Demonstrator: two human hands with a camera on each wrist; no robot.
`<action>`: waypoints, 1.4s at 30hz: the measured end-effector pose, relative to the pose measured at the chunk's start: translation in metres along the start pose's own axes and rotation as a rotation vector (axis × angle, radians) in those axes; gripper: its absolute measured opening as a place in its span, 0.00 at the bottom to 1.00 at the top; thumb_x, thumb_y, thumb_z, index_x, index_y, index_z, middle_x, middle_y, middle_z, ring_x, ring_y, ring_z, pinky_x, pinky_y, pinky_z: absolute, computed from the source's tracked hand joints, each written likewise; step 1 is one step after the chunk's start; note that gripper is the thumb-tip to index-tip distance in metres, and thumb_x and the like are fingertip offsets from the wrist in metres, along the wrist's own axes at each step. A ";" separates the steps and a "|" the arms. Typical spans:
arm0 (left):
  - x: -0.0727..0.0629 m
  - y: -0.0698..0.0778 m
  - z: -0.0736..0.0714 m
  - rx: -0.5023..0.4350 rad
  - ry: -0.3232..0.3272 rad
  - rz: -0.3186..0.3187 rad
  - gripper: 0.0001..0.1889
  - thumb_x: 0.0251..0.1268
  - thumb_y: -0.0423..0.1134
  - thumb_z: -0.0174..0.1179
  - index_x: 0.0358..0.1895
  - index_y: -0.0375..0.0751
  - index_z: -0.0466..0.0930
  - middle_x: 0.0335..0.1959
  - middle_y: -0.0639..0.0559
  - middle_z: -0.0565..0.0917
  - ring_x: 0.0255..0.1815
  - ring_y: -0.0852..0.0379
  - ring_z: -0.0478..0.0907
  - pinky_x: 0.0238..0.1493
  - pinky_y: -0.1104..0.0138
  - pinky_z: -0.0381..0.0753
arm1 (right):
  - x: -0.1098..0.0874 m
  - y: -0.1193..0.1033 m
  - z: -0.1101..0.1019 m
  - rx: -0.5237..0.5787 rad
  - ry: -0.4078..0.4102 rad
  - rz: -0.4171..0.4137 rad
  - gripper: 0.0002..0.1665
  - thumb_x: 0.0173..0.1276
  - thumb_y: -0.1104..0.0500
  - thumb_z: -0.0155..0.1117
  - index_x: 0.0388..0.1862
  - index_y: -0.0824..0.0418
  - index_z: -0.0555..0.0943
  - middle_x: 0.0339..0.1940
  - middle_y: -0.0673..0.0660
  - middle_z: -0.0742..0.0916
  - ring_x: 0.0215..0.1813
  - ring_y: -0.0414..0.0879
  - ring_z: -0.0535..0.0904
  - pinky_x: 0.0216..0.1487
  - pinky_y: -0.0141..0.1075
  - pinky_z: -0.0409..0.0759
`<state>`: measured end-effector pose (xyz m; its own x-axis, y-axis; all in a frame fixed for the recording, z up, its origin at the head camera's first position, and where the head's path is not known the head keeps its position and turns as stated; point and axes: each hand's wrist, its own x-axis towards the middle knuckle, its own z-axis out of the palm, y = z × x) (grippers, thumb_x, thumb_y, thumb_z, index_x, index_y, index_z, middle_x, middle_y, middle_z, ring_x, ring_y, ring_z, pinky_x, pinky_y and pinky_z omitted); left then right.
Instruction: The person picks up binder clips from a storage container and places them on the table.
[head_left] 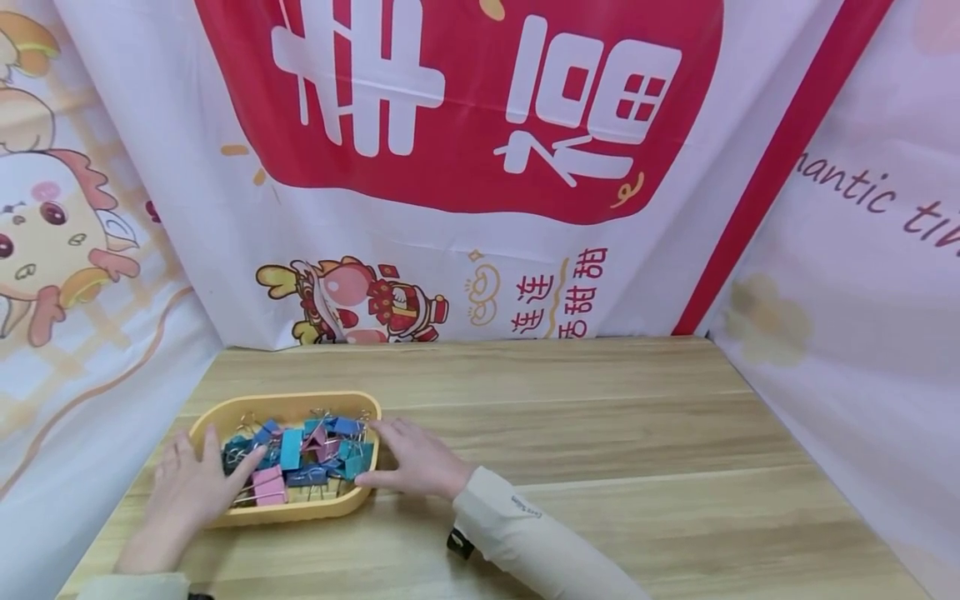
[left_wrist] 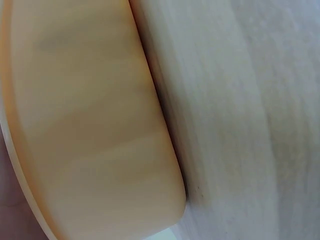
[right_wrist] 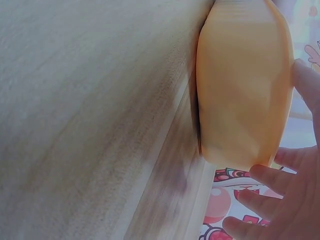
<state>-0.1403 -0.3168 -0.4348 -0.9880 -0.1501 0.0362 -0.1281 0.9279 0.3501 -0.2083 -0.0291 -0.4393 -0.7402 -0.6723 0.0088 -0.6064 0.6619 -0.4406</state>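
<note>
A yellow plastic basket (head_left: 300, 512) sits at the left of the wooden table and holds a heap of binder clips. Among them are a pink clip (head_left: 268, 486), a light-blue clip (head_left: 291, 450) and a blue clip (head_left: 347, 427). My left hand (head_left: 187, 487) is spread at the basket's left end, its thumb reaching over the clips. At the other end my right hand (head_left: 422, 463) has its fingertips and thumb at the rim, fingers loosely extended. The right wrist view shows the basket's outer wall (right_wrist: 240, 90) beside that thumb; the left wrist view is mostly filled by the wall (left_wrist: 95, 125).
The wooden table (head_left: 600, 467) stretches to the right of the basket. A printed cloth (head_left: 465, 283) with red and white lettering hangs at the back edge. Further printed cloths stand along the left (head_left: 82, 250) and right (head_left: 840, 333) sides.
</note>
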 end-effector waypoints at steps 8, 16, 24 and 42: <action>0.000 -0.001 0.000 0.002 0.001 0.000 0.50 0.66 0.65 0.34 0.64 0.14 0.36 0.58 0.10 0.29 0.58 0.16 0.29 0.57 0.33 0.35 | 0.000 0.000 0.002 0.004 -0.004 0.019 0.52 0.54 0.25 0.50 0.73 0.48 0.55 0.70 0.52 0.64 0.70 0.49 0.56 0.68 0.44 0.54; 0.003 0.001 0.002 0.022 -0.018 0.002 0.51 0.66 0.66 0.34 0.64 0.14 0.37 0.57 0.09 0.31 0.58 0.15 0.32 0.57 0.32 0.37 | -0.001 0.003 -0.001 0.015 0.007 0.029 0.52 0.53 0.26 0.53 0.72 0.47 0.56 0.71 0.52 0.62 0.70 0.52 0.55 0.68 0.48 0.52; 0.006 0.014 0.005 0.041 -0.030 0.014 0.52 0.64 0.68 0.33 0.64 0.13 0.39 0.56 0.07 0.35 0.57 0.14 0.36 0.57 0.32 0.39 | -0.005 0.015 -0.007 -0.002 0.023 0.004 0.51 0.54 0.26 0.53 0.71 0.50 0.58 0.69 0.50 0.66 0.68 0.47 0.59 0.67 0.45 0.55; 0.011 0.041 0.014 0.017 -0.015 0.021 0.52 0.64 0.68 0.32 0.64 0.14 0.38 0.59 0.10 0.35 0.59 0.16 0.35 0.59 0.34 0.36 | -0.018 0.038 -0.010 0.037 0.044 0.022 0.52 0.53 0.26 0.54 0.72 0.50 0.57 0.69 0.51 0.65 0.69 0.47 0.58 0.67 0.46 0.55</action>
<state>-0.1577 -0.2758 -0.4335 -0.9917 -0.1252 0.0299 -0.1082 0.9367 0.3330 -0.2209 0.0113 -0.4469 -0.7656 -0.6422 0.0384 -0.5797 0.6627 -0.4741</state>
